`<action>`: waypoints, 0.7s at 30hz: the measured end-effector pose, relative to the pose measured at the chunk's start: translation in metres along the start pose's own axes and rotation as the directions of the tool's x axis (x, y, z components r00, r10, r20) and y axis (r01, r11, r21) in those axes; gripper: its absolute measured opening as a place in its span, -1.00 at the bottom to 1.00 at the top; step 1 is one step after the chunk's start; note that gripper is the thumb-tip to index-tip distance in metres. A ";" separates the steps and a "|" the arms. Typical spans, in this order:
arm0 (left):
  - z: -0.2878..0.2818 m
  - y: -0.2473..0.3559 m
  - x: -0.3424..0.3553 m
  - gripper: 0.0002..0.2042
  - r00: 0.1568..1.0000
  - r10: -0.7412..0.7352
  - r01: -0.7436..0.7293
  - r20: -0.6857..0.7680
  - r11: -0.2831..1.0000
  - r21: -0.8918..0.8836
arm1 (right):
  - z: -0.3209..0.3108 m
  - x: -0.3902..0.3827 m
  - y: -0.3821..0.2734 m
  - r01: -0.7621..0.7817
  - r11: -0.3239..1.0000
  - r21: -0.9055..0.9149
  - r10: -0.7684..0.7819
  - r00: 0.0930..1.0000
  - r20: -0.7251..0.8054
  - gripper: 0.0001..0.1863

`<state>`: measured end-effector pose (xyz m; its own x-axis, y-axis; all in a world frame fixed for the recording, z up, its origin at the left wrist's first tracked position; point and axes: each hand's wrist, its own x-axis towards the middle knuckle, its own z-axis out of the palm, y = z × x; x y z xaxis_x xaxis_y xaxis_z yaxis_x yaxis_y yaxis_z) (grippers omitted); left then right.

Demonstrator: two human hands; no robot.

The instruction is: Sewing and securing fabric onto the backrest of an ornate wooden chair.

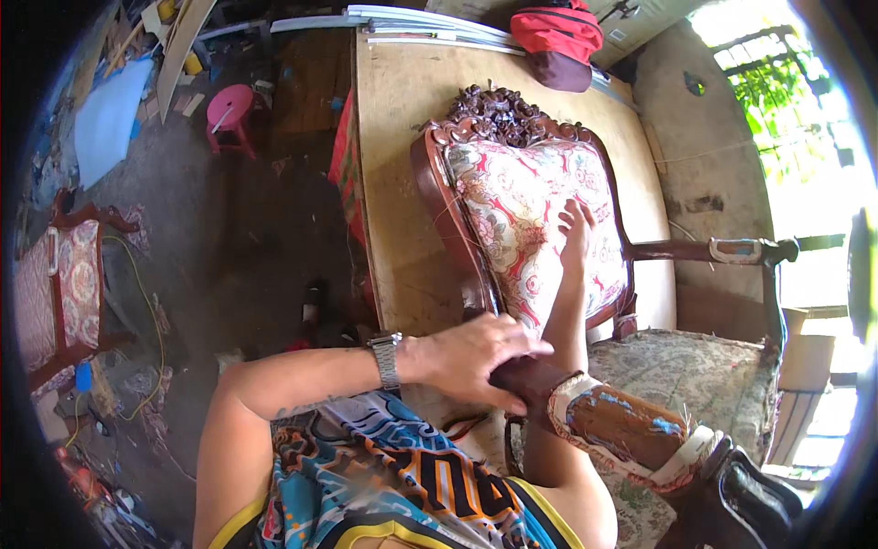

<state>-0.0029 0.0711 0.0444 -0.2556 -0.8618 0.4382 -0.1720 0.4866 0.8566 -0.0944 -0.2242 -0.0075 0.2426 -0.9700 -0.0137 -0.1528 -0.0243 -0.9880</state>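
Note:
A carved dark-wood armchair with a floral padded backrest stands in front of me, tilted to the right. My left hand, with a metal watch at its wrist, grips the near wooden armrest, thumb and fingers on either side. Farther along, that armrest has a bare patch with blue flecks and a frayed pale border. My right arm passes behind the armrest. At its end my right hand has its fingers apart over the backrest; whether it touches the fabric I cannot tell. The worn floral seat is partly hidden.
Behind the chair lies a wooden board table, bearing a red bag and long white strips. A pink stool stands on the floor at left, with another upholstered chair. A bright barred window is at right.

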 end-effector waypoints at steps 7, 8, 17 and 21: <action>-0.055 -0.059 0.061 -0.43 0.681 0.025 0.069 -0.731 0.993 0.099 | 0.017 -0.065 -0.076 -0.035 0.923 0.383 -0.090 0.949 0.303 -0.77; -0.057 -0.062 0.073 -0.46 0.669 -0.001 0.112 -0.743 0.989 0.099 | 0.024 -0.074 -0.087 -0.061 0.913 0.403 -0.086 0.938 0.336 -0.77; -0.050 -0.083 0.092 -0.82 0.708 -0.489 -0.039 -0.510 0.693 -0.720 | 0.044 -0.087 -0.081 -0.043 0.875 0.483 -0.133 0.936 0.325 -0.90; -0.034 -0.091 0.092 -0.85 0.681 -0.714 -0.098 -0.162 0.131 -0.987 | 0.067 -0.083 -0.072 0.092 0.875 0.475 -0.200 0.963 0.181 -0.87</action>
<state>0.0215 -0.0575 0.0160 0.1029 -0.9577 -0.2686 0.9411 0.0063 0.3382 -0.0396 -0.1255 0.0541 0.4377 -0.8855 0.1562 0.3440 0.0044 -0.9390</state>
